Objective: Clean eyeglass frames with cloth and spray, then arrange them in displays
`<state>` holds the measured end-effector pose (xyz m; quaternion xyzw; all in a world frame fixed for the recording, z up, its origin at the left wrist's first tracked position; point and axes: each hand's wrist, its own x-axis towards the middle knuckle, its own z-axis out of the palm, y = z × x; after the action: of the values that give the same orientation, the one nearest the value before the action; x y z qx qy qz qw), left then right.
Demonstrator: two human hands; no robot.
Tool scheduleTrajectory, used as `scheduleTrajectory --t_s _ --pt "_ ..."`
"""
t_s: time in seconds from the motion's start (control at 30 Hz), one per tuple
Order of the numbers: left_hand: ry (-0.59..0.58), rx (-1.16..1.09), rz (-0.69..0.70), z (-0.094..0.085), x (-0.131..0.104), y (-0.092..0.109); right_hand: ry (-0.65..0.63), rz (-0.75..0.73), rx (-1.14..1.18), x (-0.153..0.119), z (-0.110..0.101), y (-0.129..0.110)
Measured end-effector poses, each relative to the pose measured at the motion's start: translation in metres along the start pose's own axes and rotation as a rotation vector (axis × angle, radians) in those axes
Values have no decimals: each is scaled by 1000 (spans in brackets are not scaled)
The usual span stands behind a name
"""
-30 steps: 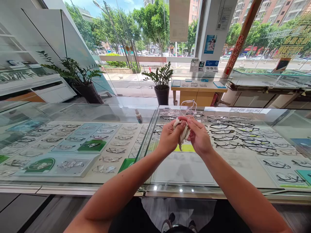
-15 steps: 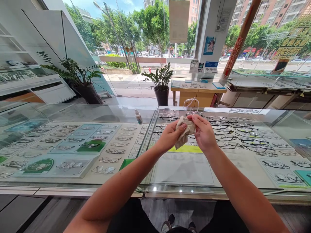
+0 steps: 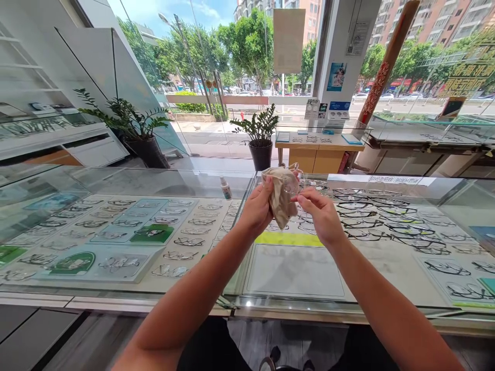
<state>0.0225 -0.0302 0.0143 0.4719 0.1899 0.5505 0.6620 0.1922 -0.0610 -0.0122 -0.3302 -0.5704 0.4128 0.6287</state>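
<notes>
My left hand point(image 3: 256, 208) is closed on a beige cleaning cloth point(image 3: 281, 200), which hangs down in folds over the glass counter point(image 3: 201, 180). Against the cloth's right side is a pair of clear-framed eyeglasses point(image 3: 293, 184), with a thin temple reaching up and to the right. My right hand point(image 3: 322, 212) pinches the eyeglasses at their lower right with thumb and forefinger. Part of the frame is hard to make out against the cloth. To the left of my hands, a small white spray bottle point(image 3: 225, 188) stands on the counter.
Rows of spectacle frames point(image 3: 386, 216) lie under the glass on both sides of my hands. Beyond the counter stand a potted plant point(image 3: 260, 139), another potted plant point(image 3: 143, 134) further left and a wooden display table point(image 3: 320, 149). A large window lies behind them.
My left hand has opened out the cloth and moved slightly left. The eyeglasses have turned and now lie against the cloth's right side, with my right hand lower on them. The view has shifted slightly.
</notes>
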Motion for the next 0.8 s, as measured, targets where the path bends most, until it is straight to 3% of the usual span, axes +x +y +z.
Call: scheduleTrajectory --t_s 0.17,0.43,0.8 --pt "-74 54 -10 3 -5 -1 -81 52 -5 -3 5 1" --pt "-130 154 -2 -2 -8 -4 -90 83 27 -2 6 1" --pt "169 145 79 7 -9 -18 -140 0 -84 -8 14 11"
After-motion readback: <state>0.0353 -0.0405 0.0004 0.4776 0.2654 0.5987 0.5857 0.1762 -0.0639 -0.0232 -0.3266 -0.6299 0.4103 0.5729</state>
